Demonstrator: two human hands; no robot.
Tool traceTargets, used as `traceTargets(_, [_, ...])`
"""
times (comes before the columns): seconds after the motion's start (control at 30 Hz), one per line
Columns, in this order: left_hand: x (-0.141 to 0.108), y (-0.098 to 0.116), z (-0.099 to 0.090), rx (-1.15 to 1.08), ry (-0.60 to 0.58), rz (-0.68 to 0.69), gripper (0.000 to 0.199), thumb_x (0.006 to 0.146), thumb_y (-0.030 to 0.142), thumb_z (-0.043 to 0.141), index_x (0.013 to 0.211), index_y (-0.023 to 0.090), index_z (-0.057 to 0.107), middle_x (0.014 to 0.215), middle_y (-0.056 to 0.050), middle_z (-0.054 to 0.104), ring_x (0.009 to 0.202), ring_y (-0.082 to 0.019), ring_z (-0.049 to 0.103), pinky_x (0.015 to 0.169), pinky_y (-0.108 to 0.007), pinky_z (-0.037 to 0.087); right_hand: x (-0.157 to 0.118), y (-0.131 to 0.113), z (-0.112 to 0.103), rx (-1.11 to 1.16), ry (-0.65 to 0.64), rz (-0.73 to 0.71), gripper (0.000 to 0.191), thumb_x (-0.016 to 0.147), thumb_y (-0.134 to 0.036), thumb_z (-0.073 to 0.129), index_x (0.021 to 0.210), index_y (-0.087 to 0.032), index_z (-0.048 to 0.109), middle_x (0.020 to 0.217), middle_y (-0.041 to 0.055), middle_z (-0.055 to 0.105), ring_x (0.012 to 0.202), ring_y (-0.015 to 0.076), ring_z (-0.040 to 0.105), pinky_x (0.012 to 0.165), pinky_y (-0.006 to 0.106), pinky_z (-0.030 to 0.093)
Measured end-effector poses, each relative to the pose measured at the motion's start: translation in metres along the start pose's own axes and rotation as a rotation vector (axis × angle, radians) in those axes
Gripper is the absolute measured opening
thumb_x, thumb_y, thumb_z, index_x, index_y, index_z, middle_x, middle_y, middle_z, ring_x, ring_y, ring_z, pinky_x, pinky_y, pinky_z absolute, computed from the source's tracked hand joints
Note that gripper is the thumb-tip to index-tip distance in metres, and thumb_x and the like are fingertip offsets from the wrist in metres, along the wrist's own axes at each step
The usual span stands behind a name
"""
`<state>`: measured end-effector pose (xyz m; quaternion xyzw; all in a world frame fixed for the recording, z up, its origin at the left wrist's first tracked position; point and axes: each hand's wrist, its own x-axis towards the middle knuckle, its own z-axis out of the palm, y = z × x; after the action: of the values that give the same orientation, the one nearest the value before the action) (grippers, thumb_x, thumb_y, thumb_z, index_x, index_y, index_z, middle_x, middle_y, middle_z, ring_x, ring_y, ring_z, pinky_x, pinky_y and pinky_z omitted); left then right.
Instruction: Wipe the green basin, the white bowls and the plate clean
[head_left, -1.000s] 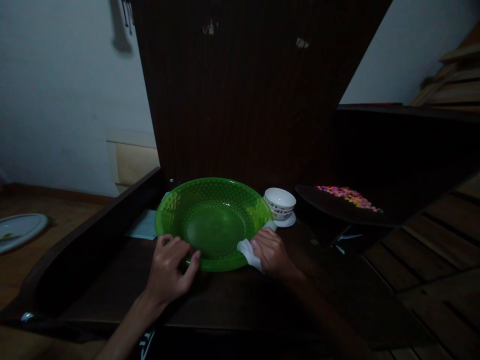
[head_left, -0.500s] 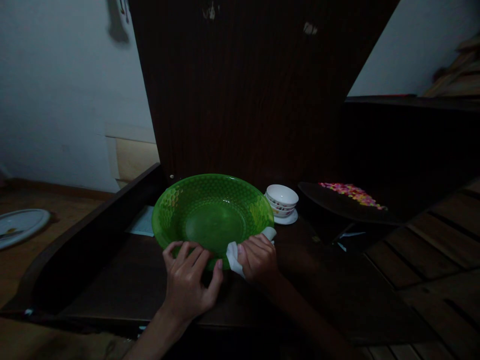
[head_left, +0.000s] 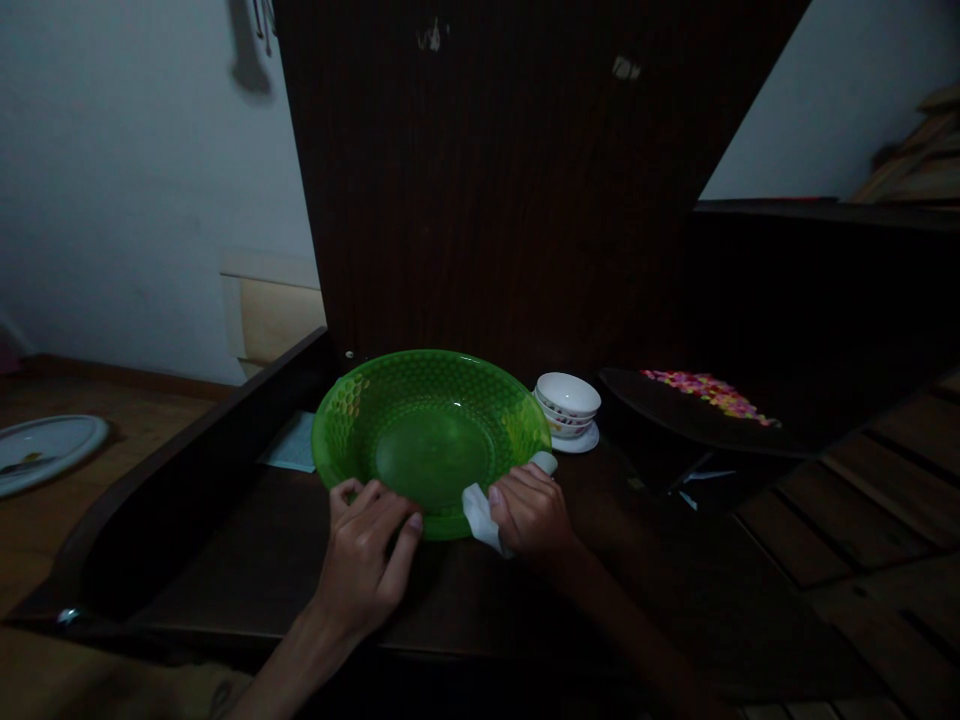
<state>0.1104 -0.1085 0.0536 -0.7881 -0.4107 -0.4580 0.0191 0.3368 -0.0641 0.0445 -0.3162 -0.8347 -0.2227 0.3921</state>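
Observation:
A wide green plastic basin (head_left: 435, 445) with a honeycomb-patterned wall rests on the dark wooden surface (head_left: 420, 610). My left hand (head_left: 367, 545) grips its near left rim, with the fingers curled over the edge and the thumb along the front. At the near right rim my right hand (head_left: 531, 508) is closed around a crumpled white cloth (head_left: 481, 515), pressed against the basin. Part of the cloth sticks out on both sides of the fist. Inside, the basin shows a bare green bottom.
Stacked white bowls (head_left: 568, 396) stand on a white saucer (head_left: 581, 440) right of the basin. A pale blue sheet (head_left: 292, 445) lies at its left. A dark bag (head_left: 675, 410) with pink and yellow decoration sits further right. Dark wooden panels rise behind and left. A white lid-like plate (head_left: 52, 450) lies on the floor.
My left hand has shifted slightly left along the rim, its thumb drawn in closer to the fingers. My right hand still holds the cloth at the rim. The whole view has moved slightly.

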Motion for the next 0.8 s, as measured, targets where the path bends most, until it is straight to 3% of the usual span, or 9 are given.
traceTargets(0.3, [0.001, -0.024, -0.012, -0.032, -0.027, 0.019, 0.023, 0.092, 0.017, 0.047, 0.075, 0.021, 0.061, 0.067, 0.001, 0.066, 0.068, -0.018, 0.058, 0.080, -0.041, 0.034, -0.009, 0.030, -0.008, 0.136, -0.150, 0.007, 0.036, 0.099, -0.011, 0.036, 0.069, -0.019, 0.055, 0.060, 0.0019, 0.056, 0.060, 0.0157, 0.048, 0.066, 0.033, 0.036])
traceTargets(0.57, [0.009, -0.044, -0.031, -0.043, -0.066, 0.051, 0.021, 0.090, 0.024, 0.054, 0.070, 0.021, 0.058, 0.064, 0.004, 0.061, 0.064, -0.017, 0.058, 0.080, -0.039, 0.035, -0.014, 0.052, -0.006, 0.284, -0.093, 0.036, 0.034, 0.101, -0.014, 0.034, 0.077, -0.018, 0.058, 0.068, 0.0031, 0.062, 0.064, 0.0162, 0.054, 0.070, 0.034, 0.041])
traceTargets(0.8, [0.011, -0.063, -0.035, -0.080, -0.091, 0.080, 0.018, 0.088, 0.022, 0.057, 0.070, 0.021, 0.058, 0.065, 0.004, 0.061, 0.065, -0.016, 0.058, 0.080, -0.038, 0.037, -0.018, 0.070, -0.003, 0.317, -0.078, 0.082, 0.031, 0.101, -0.014, 0.035, 0.084, -0.020, 0.061, 0.076, 0.0034, 0.066, 0.073, 0.0183, 0.058, 0.083, 0.039, 0.045])
